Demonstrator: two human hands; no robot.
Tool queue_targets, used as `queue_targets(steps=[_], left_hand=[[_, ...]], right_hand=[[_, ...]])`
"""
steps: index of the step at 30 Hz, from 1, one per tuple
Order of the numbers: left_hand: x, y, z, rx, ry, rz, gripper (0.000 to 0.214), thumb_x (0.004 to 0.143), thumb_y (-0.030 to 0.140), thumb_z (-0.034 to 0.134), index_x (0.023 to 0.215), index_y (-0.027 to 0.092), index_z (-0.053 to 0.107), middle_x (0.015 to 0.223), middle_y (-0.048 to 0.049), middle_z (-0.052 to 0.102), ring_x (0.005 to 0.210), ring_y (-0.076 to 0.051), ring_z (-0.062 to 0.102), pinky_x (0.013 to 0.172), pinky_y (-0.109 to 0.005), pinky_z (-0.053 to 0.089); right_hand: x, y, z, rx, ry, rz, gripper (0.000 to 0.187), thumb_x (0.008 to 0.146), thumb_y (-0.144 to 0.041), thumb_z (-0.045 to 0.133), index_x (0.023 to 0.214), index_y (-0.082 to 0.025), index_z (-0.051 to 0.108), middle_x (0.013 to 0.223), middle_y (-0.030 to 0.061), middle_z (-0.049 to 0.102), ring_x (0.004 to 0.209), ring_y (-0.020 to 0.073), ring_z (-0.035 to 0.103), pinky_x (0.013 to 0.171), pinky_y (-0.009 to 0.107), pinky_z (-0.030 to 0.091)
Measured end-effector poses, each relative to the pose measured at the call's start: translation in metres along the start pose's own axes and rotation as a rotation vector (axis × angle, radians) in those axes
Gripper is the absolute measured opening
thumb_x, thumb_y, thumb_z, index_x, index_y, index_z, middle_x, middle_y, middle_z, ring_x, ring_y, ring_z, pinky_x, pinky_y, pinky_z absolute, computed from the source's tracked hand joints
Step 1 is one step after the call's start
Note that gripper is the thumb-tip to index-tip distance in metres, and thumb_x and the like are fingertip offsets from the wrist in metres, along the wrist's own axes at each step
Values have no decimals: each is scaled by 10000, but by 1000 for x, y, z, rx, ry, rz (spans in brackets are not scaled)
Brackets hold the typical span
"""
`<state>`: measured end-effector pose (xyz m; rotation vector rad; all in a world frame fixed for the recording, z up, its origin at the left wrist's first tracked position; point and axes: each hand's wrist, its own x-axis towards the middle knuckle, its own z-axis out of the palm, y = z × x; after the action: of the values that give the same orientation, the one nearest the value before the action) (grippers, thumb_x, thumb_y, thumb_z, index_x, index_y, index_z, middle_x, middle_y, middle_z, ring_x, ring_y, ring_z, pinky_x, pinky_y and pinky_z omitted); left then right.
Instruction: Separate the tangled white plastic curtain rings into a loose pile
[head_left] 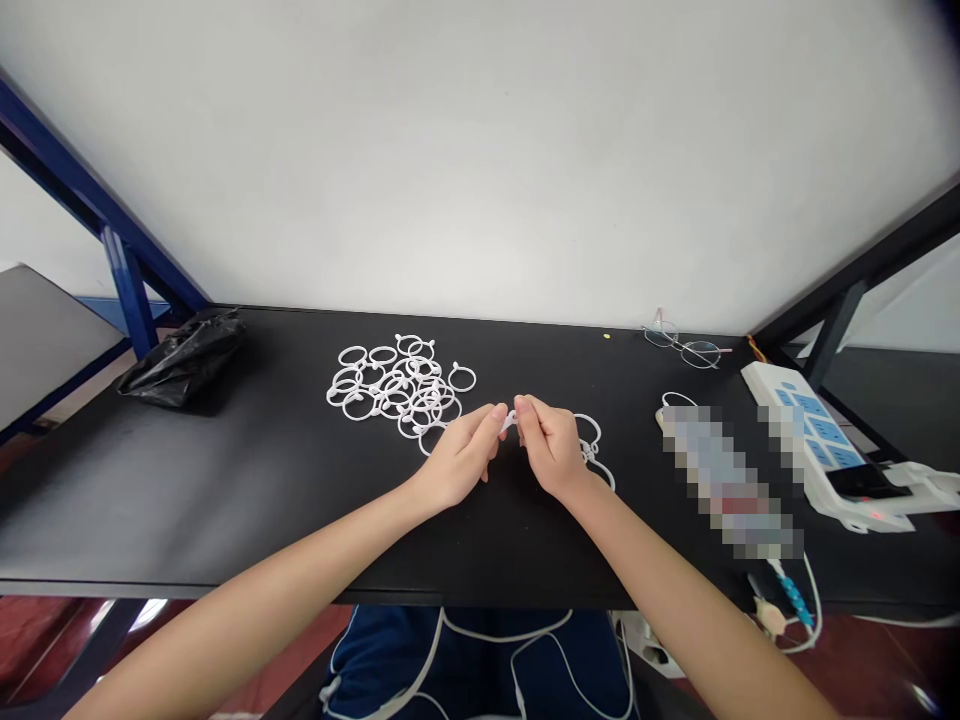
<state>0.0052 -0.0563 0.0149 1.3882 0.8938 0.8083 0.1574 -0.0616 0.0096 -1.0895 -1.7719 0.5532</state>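
My left hand [461,455] and my right hand [550,445] meet over the middle of the black table [262,480], fingertips pinched together on one small white plastic ring [511,421]. Left of and behind the hands lies a heap of several white rings [401,388]. A few more white rings [591,440] lie just right of my right hand, partly hidden by it.
A crumpled black plastic bag [182,357] lies at the far left. Eyeglasses [686,345] rest at the back right. A white power strip [821,440] and a blurred-out object [724,475] sit on the right. White cables [517,640] hang below the table's front edge.
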Motion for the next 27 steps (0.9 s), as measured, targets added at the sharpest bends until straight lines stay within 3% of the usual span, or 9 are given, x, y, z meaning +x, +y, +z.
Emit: queue_targets(steps=[18,27], left_hand=[[-1,0,-1,3,22,6,476,927,592,377,670,195,428,517,61,319,412,-87,379,432,-221,390],[2,1,1,-129,-39,-56,471,938,578,333,687,197,451,447,86,264,380,-78,267,452,-236,451]], right_hand=[[0,-1,-1,-19,-8,72,481,1014,-472,316,611,-214,365,526,-32,393,477,104,397,505,256,347],[6,-6,-5,24,-72,112,482,1001,-456,364,597,-201,424,515,-37,420,467,95,418,504,250,346]])
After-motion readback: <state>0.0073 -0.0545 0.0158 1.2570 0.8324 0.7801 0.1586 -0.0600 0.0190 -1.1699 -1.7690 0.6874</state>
